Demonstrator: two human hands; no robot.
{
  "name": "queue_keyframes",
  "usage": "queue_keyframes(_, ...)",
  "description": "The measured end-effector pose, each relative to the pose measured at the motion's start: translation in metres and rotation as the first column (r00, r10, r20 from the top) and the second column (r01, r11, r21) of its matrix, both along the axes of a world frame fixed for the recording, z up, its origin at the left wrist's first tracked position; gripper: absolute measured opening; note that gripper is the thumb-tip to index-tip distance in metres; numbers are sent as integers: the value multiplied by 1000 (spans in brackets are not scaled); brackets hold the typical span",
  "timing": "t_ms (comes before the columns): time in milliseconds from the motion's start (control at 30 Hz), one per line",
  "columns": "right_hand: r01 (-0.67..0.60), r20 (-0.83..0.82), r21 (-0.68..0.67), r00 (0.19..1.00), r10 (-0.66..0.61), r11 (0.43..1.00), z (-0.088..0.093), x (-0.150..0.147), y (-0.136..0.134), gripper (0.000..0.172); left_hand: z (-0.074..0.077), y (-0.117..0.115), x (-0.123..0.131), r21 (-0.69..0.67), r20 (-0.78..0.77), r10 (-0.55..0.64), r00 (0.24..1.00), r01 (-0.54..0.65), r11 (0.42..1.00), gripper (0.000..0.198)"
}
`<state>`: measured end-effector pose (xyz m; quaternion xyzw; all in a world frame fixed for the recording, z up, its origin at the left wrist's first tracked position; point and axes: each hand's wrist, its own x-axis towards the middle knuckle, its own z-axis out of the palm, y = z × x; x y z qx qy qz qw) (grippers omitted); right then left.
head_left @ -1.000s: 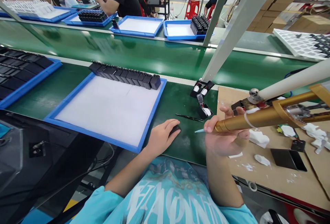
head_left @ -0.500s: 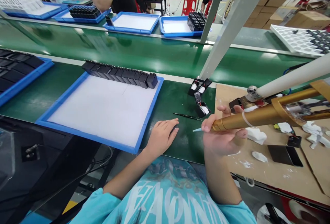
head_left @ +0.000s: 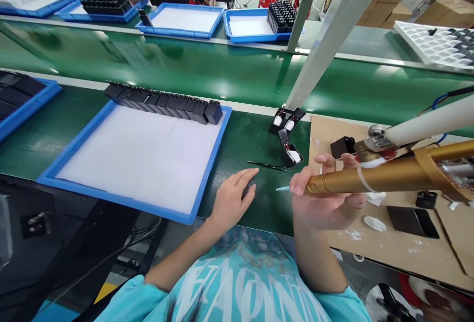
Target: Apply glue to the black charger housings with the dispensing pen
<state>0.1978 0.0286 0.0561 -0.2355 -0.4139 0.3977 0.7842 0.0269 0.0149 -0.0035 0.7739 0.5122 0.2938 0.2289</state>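
Observation:
My right hand [head_left: 324,198] is wrapped round a gold glue gun [head_left: 385,176], whose pale nozzle tip [head_left: 283,188] points left just above the green bench. My left hand [head_left: 232,198] lies on the bench with its fingers curled over a small black part [head_left: 249,188] that mostly hides under them. The nozzle tip hangs a short way right of that hand. Thin black tweezers [head_left: 268,166] lie just beyond. Two small open black cases with white inserts [head_left: 289,137] sit farther back.
A blue tray with a white pad [head_left: 133,156] carries a row of black blocks [head_left: 163,102] along its far edge. Cardboard [head_left: 400,243] at the right holds white glue scraps and a black phone [head_left: 413,221]. A slanted metal post [head_left: 326,40] rises ahead. Other people work across the conveyor.
My view has tilted down slightly. The glue gun's rear has swung a little lower and right; my left hand stays over the black part with fingers curled a bit more.

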Motion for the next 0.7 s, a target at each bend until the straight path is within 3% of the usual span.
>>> queue_keyframes(167,12,-1,2,1000,-12,1000,-3,1,1,38,-7,-3,-3,63,-100,78,992,-72,995,49)
queue_keyframes(300,26,-45,-8,999,-26,1000,-5,2,0,41,-4,-4,-6,46,-248,-31,968,44,998,73)
queue_keyframes(467,34,-103,-54,994,-40,998,-6,4,1,43,9,-8,-24,-53,-290,-129,948,118,992,80)
queue_keyframes(600,61,-117,-99,990,-73,993,-9,7,1,47,24,4,-74,-42,-206,37,978,-47,998,79)
queue_keyframes(700,64,-135,-157,987,-86,986,-13,10,0,46,36,44,-135,-32,-282,266,922,-286,958,76)
